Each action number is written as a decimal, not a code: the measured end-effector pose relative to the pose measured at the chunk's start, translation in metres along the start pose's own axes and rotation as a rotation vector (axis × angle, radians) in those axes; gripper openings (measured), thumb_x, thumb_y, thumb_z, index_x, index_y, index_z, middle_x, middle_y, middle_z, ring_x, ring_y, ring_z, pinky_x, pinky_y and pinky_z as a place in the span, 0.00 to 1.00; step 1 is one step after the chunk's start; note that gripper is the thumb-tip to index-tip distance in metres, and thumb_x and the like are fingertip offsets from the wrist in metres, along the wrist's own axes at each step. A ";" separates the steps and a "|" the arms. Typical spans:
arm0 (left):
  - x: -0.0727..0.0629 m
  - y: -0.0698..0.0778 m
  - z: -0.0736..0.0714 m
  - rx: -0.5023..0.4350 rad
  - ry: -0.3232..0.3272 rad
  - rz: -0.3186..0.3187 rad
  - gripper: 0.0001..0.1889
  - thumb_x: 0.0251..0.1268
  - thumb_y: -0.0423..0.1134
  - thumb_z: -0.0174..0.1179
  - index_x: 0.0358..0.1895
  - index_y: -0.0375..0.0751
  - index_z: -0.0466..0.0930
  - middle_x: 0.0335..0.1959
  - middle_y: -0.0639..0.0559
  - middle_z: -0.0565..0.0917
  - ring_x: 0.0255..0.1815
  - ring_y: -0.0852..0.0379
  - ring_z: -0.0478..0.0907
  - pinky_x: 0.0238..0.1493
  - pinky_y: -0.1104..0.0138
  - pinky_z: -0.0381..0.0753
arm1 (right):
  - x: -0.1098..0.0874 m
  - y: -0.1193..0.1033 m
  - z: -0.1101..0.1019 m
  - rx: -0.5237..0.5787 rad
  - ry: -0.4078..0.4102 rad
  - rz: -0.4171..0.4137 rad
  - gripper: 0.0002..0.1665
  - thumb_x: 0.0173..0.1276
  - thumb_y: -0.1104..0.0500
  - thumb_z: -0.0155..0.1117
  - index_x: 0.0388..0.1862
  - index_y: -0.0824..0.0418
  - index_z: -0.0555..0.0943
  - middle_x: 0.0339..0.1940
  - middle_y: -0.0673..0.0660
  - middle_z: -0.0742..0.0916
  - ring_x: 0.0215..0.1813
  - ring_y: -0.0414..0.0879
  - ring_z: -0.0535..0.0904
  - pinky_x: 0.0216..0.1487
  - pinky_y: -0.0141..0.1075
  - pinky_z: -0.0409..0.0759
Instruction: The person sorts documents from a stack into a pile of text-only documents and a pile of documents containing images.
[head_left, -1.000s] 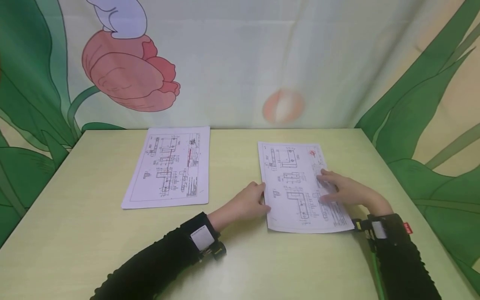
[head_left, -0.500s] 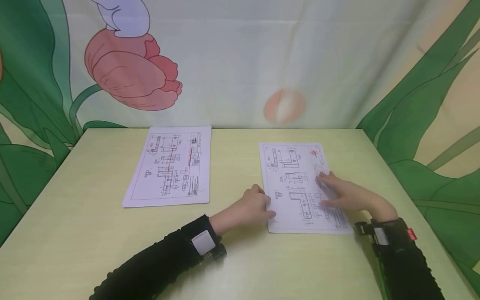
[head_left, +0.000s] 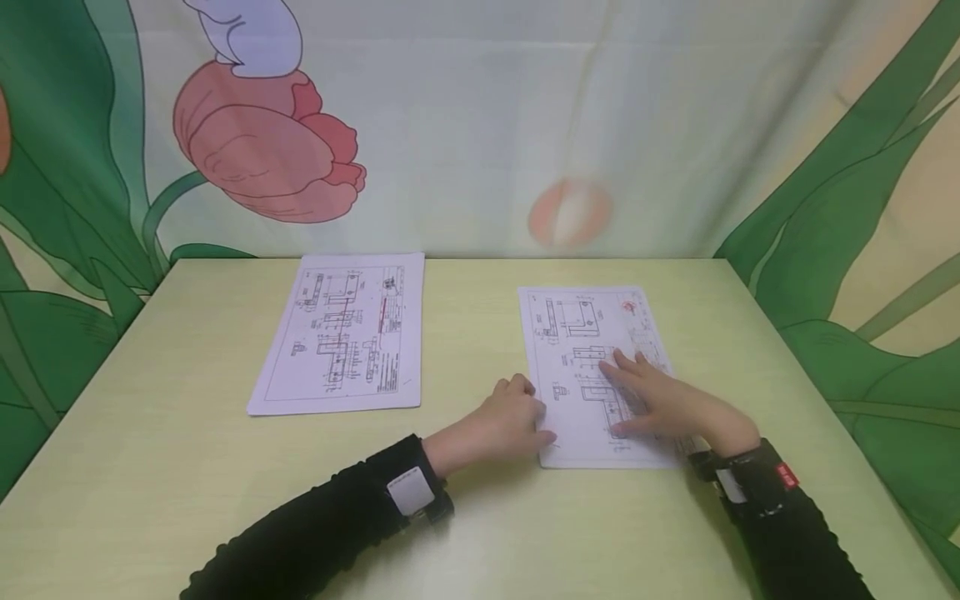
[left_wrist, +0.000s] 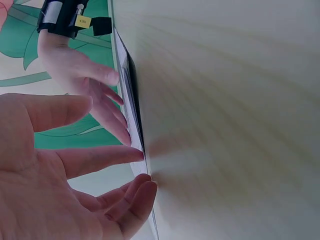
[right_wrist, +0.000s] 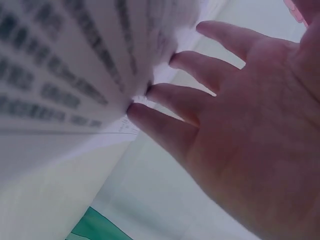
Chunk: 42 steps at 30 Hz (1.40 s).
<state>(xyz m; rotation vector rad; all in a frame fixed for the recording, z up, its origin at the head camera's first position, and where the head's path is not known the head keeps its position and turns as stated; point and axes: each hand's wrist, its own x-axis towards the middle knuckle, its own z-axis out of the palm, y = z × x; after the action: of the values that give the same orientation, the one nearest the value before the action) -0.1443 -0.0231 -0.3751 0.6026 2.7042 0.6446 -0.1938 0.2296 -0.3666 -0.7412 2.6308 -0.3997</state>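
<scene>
Paper [head_left: 573,375] lies beneath the right fingers [head_left: 627,380], apparently touching.

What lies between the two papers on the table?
In the head view, tabletop shows between them, with the left hand lower down, at the left edge of the right paper.

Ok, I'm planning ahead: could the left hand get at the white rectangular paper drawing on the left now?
Probably yes: only pale yellow tabletop shows between the bare left hand and that white paper drawing, though the hand is at the left edge of the other white drawing.
</scene>
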 end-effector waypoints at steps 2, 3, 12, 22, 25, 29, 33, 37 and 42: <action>0.001 -0.002 -0.002 -0.002 0.000 0.006 0.14 0.63 0.48 0.59 0.38 0.41 0.84 0.60 0.42 0.72 0.55 0.48 0.67 0.53 0.61 0.70 | 0.000 0.001 0.001 -0.019 0.003 -0.004 0.55 0.56 0.40 0.68 0.75 0.58 0.54 0.76 0.69 0.52 0.73 0.73 0.41 0.68 0.65 0.46; 0.001 -0.005 -0.004 -0.007 0.003 0.004 0.15 0.63 0.48 0.59 0.44 0.41 0.83 0.59 0.42 0.72 0.56 0.47 0.68 0.54 0.61 0.70 | 0.000 0.001 0.002 -0.022 0.004 -0.004 0.54 0.56 0.40 0.68 0.75 0.58 0.54 0.76 0.68 0.51 0.74 0.73 0.41 0.68 0.65 0.46; -0.021 -0.095 -0.070 -0.072 0.278 -0.213 0.31 0.56 0.40 0.65 0.63 0.33 0.69 0.57 0.35 0.75 0.57 0.40 0.72 0.57 0.51 0.73 | 0.002 0.000 0.002 -0.016 -0.012 0.007 0.55 0.56 0.39 0.67 0.76 0.57 0.54 0.77 0.67 0.50 0.74 0.71 0.39 0.68 0.64 0.44; -0.081 -0.214 -0.108 0.047 0.306 -0.708 0.33 0.49 0.49 0.70 0.45 0.18 0.73 0.40 0.28 0.65 0.43 0.33 0.62 0.36 0.53 0.67 | 0.000 0.000 0.002 -0.001 -0.030 0.015 0.55 0.56 0.40 0.68 0.76 0.58 0.53 0.76 0.68 0.49 0.74 0.72 0.38 0.68 0.65 0.43; -0.084 -0.227 -0.110 0.008 0.274 -0.752 0.37 0.48 0.52 0.71 0.46 0.18 0.71 0.39 0.28 0.66 0.43 0.33 0.63 0.38 0.51 0.68 | 0.000 0.000 0.002 -0.013 -0.028 0.017 0.55 0.56 0.40 0.68 0.76 0.57 0.53 0.77 0.67 0.50 0.74 0.72 0.38 0.68 0.64 0.44; -0.085 -0.234 -0.115 -0.031 0.252 -0.778 0.38 0.47 0.53 0.71 0.48 0.20 0.70 0.40 0.30 0.68 0.42 0.35 0.64 0.39 0.51 0.67 | 0.003 0.002 0.003 -0.018 -0.027 0.021 0.56 0.56 0.40 0.68 0.76 0.56 0.52 0.77 0.66 0.49 0.75 0.71 0.38 0.68 0.64 0.44; -0.086 -0.234 -0.119 -0.057 0.242 -0.808 0.41 0.46 0.53 0.72 0.52 0.20 0.68 0.41 0.30 0.68 0.43 0.36 0.64 0.39 0.52 0.68 | 0.003 0.002 0.004 -0.017 -0.028 0.024 0.56 0.56 0.40 0.68 0.76 0.55 0.52 0.77 0.66 0.49 0.75 0.70 0.37 0.68 0.64 0.44; -0.086 -0.234 -0.119 -0.069 0.268 -0.821 0.44 0.45 0.51 0.73 0.55 0.19 0.63 0.42 0.28 0.66 0.43 0.35 0.63 0.40 0.51 0.69 | 0.003 0.001 0.003 -0.011 -0.029 0.026 0.56 0.56 0.40 0.68 0.76 0.55 0.52 0.77 0.65 0.49 0.75 0.69 0.37 0.69 0.64 0.44; -0.089 -0.236 -0.119 -0.094 0.284 -0.803 0.41 0.46 0.48 0.72 0.54 0.20 0.63 0.42 0.29 0.70 0.41 0.36 0.66 0.38 0.53 0.70 | 0.002 0.002 0.002 -0.016 -0.029 0.021 0.55 0.56 0.41 0.68 0.76 0.56 0.52 0.77 0.66 0.49 0.75 0.70 0.37 0.69 0.64 0.44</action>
<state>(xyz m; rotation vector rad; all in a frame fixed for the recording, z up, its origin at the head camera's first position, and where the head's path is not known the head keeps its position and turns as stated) -0.1889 -0.2981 -0.3710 -0.6288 2.7958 0.6433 -0.1955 0.2294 -0.3698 -0.7184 2.6153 -0.3592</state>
